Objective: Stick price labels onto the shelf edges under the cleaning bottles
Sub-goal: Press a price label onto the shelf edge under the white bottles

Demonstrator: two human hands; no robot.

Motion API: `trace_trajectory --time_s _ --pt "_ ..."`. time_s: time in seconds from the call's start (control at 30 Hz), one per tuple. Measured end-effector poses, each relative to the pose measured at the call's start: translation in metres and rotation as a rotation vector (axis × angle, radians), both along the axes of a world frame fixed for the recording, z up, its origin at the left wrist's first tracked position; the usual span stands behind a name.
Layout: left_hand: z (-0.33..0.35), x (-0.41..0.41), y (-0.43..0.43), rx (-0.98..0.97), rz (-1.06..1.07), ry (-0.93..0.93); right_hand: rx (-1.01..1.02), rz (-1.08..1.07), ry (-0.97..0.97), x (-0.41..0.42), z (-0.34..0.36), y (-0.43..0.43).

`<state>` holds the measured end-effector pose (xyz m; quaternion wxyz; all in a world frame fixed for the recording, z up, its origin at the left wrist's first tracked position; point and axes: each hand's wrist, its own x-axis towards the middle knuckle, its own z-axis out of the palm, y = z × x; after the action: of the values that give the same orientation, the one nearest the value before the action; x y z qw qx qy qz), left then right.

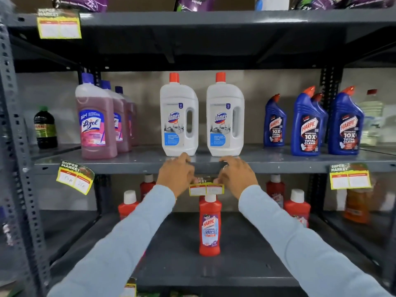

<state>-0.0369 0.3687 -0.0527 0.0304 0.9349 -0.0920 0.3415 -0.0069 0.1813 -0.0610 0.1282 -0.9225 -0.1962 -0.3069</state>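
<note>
A yellow-edged price label (206, 189) hangs at the front edge of the middle grey shelf (132, 167), below two white Domex bottles (179, 116). My left hand (176, 174) grips the label's left end and my right hand (236, 175) grips its right end, with the fingers of both pressed on the shelf edge. The label's upper part is hidden behind my fingers. A crooked label (75, 180) sits under the pink Lizol bottles (96, 123). A third label (350, 176) sits under the blue Harpic bottles (306, 125).
Red Harpic bathroom cleaner bottles (210, 226) stand on the lower shelf right under my hands. One more label (59, 25) is on the top shelf edge at left. A dark bottle (45, 127) stands far left, beside the perforated grey upright (21, 146).
</note>
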Motion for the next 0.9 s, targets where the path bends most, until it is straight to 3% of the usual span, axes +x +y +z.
trace_trajectory --time_s 0.07,0.2,0.43,0.6,0.9 --pt "0.021 -0.001 0.003 -0.14 -0.023 0.1 0.18 0.035 0.138 -0.002 0.018 -0.001" --pt "0.047 0.004 -0.001 -0.188 0.062 0.194 0.209 -0.003 0.189 -0.002 0.031 0.001" --pt "0.046 0.013 -0.01 -0.212 0.151 0.173 0.219 -0.074 0.115 0.007 0.032 0.003" --pt "0.053 0.011 -0.006 -0.317 0.154 0.19 0.236 -0.116 0.184 0.013 0.044 -0.007" --pt "0.035 0.007 0.012 -0.53 -0.021 0.095 0.455 0.013 0.245 0.023 0.039 -0.014"
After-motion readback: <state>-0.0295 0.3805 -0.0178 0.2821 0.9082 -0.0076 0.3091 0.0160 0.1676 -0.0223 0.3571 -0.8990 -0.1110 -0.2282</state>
